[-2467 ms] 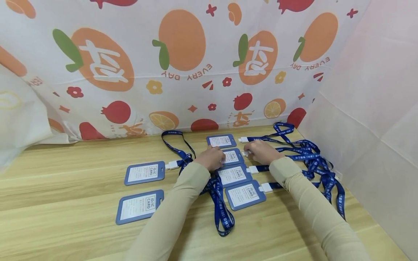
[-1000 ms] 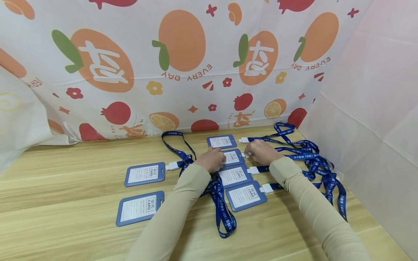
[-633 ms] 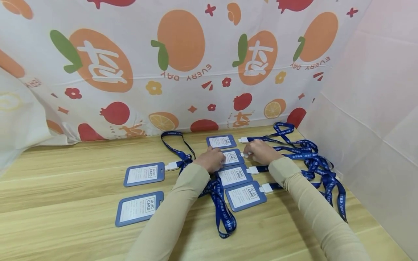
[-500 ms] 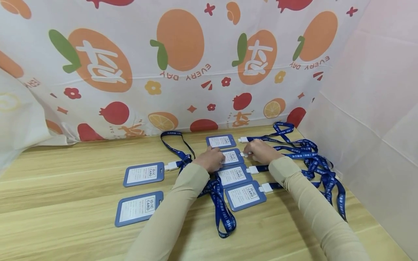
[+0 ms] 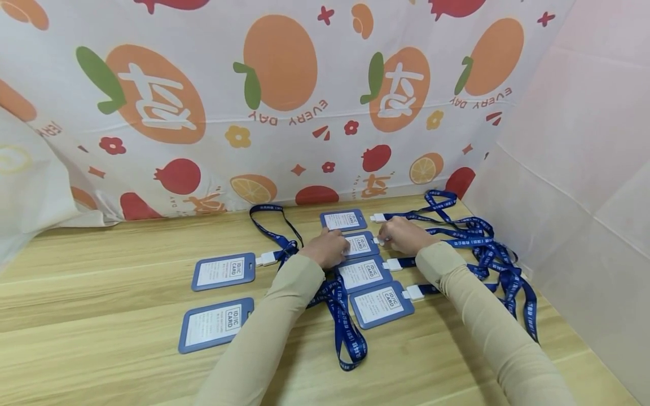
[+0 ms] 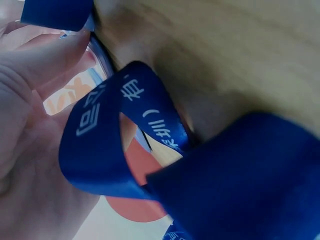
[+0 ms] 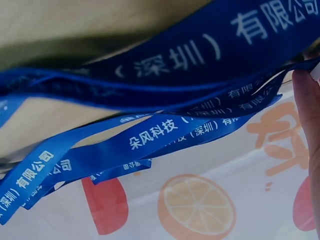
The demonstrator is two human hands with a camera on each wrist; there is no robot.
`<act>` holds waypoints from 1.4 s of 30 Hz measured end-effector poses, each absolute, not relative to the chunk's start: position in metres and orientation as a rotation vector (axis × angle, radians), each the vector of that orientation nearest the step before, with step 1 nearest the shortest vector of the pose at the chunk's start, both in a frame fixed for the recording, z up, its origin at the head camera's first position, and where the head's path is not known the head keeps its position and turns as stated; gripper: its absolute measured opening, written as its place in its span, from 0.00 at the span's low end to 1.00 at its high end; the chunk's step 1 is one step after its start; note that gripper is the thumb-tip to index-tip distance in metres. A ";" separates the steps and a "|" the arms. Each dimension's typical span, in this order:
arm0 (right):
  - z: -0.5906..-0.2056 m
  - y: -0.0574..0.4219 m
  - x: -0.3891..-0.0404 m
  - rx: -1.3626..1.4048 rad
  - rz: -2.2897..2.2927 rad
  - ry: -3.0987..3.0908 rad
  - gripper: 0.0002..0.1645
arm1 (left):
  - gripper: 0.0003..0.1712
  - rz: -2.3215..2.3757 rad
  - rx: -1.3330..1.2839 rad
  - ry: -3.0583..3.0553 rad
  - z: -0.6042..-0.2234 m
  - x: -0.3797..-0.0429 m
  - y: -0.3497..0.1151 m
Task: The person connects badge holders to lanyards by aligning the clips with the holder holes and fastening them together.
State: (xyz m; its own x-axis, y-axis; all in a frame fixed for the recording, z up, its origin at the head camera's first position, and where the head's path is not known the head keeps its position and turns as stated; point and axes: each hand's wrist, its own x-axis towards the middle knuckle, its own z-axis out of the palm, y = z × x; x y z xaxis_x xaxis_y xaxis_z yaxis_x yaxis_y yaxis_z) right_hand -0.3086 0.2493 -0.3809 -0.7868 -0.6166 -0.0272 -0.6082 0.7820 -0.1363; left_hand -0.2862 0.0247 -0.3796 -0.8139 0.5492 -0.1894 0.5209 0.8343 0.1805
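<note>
In the head view my left hand (image 5: pixel 325 248) holds the left end of a blue ID card holder (image 5: pixel 361 245), the second from the back in the right-hand column. My right hand (image 5: pixel 406 235) pinches the white clip (image 5: pixel 378 241) of a blue lanyard at that holder's slotted end. The fingers hide most of the clip, so I cannot tell whether it is hooked in. Loops of lanyard strap (image 6: pixel 95 150) hang in front of the left palm in the left wrist view. In the right wrist view, printed straps (image 7: pixel 165 65) run up to a finger (image 7: pixel 306 110).
Other card holders in the column lie behind (image 5: pixel 342 220) and in front (image 5: pixel 382 305), lanyard clips beside them. Two more holders (image 5: pixel 223 271) lie at the left. Tangled lanyards (image 5: pixel 487 254) crowd the right side of the wooden table (image 5: pixel 101 316). A fruit-print curtain (image 5: pixel 213 67) closes the back.
</note>
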 end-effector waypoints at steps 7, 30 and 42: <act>-0.381 0.249 -0.309 -1.057 -0.139 2.899 0.16 | 0.17 0.182 0.815 2.781 -0.381 -0.286 0.026; -0.379 0.248 -0.310 -1.097 -0.129 2.887 0.18 | 0.16 0.175 0.850 2.805 -0.384 -0.287 0.025; -0.381 0.248 -0.313 -1.092 -0.115 2.890 0.17 | 0.15 0.193 0.845 2.793 -0.380 -0.288 0.024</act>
State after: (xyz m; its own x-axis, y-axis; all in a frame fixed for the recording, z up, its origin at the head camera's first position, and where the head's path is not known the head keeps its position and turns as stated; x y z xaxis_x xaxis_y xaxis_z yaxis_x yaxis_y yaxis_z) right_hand -0.3127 0.2476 -0.3815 -0.7495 -0.6616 -0.0207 -0.6579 0.7480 -0.0874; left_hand -0.2875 0.0240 -0.3804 -0.8117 0.5594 -0.1681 0.5309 0.8265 0.1871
